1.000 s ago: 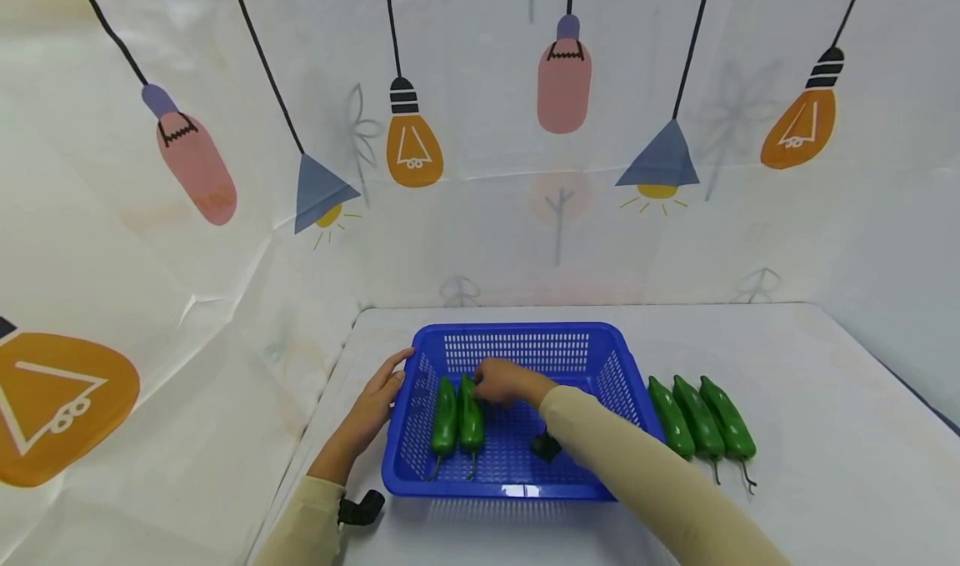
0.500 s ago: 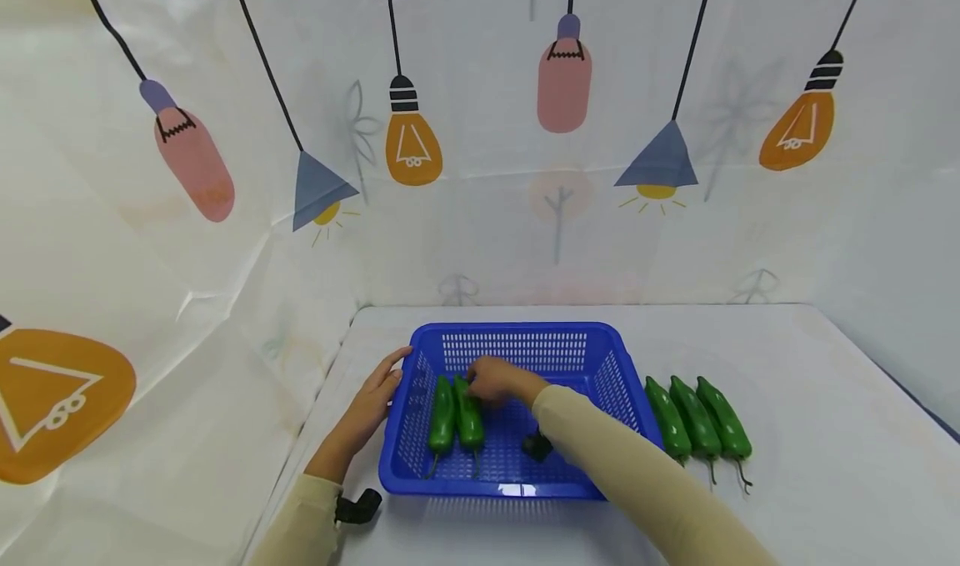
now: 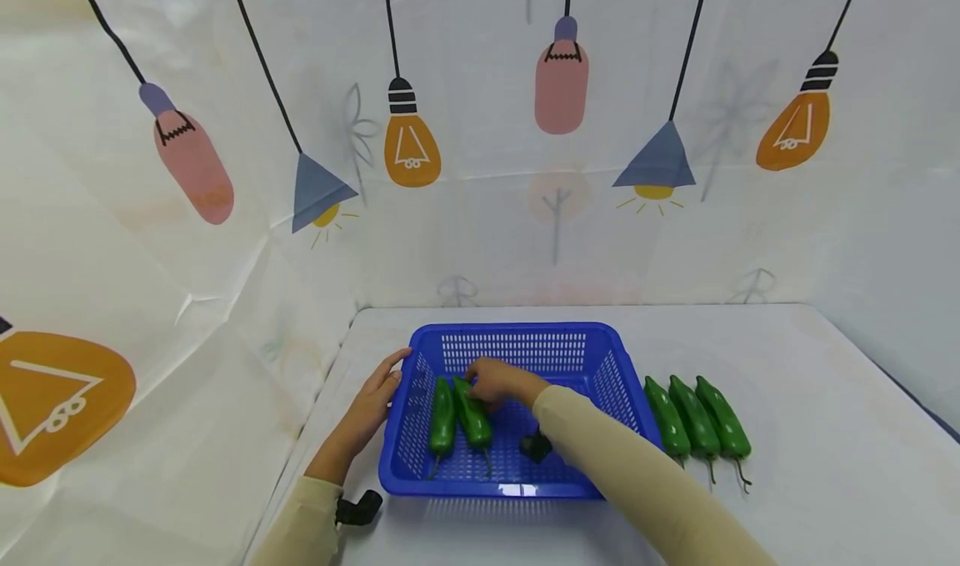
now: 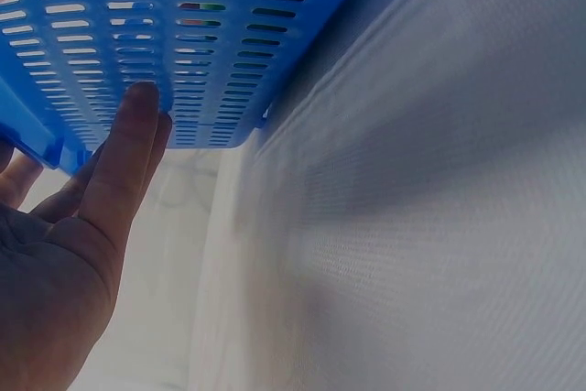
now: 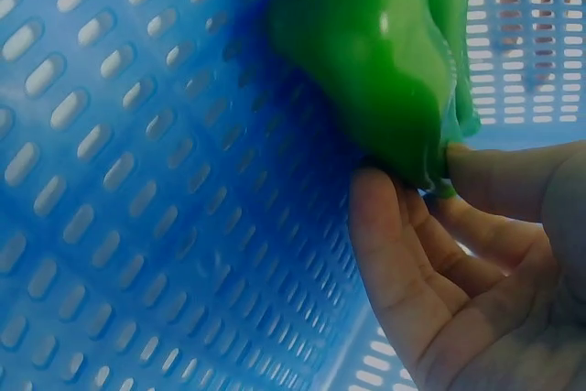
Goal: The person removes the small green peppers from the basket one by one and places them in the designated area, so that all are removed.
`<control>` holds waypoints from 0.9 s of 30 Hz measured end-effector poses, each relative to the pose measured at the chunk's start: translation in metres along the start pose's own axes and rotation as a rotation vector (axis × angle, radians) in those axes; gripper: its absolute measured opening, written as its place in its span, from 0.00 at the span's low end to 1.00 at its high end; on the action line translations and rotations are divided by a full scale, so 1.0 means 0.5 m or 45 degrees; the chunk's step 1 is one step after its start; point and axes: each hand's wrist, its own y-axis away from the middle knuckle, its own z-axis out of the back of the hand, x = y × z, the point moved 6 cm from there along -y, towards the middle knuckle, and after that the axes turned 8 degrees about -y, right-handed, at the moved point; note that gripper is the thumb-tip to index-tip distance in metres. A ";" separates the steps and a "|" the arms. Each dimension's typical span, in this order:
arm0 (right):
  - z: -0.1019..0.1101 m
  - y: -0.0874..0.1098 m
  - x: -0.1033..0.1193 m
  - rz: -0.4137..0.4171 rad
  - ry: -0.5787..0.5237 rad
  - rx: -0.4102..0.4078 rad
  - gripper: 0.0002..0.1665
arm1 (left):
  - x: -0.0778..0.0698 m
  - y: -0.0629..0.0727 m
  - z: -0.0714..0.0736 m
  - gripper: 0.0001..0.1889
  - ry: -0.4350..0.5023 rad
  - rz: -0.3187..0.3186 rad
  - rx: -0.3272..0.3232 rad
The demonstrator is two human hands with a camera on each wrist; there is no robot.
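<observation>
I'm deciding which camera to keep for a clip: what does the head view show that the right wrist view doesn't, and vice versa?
Only the head view: three peppers on the table, the person's sleeves, and lamps printed on the sheet.

Only the right wrist view: a clear close-up of fingertips pinching one pepper by its narrow tip, partly hidden in the other.

Both: the right hand, the blue basket and the two peppers inside it.

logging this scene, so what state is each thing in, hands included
blue basket, upright, partly filled
left pepper in basket, lying, stem toward the person
right pepper in basket, slanting, tip pinched
three peppers outside, lying side by side
left hand, touching the basket's left side
right hand, pinching the right pepper's tip
</observation>
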 end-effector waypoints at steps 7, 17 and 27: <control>0.016 0.004 -0.007 0.005 -0.031 -0.021 0.22 | -0.003 0.001 -0.001 0.24 -0.002 -0.021 0.015; 0.040 0.020 -0.012 0.076 0.046 -0.057 0.22 | 0.002 0.002 -0.004 0.24 0.008 -0.024 0.034; 0.085 0.046 -0.021 0.088 -0.005 -0.088 0.22 | -0.003 0.002 -0.004 0.24 0.016 -0.021 0.033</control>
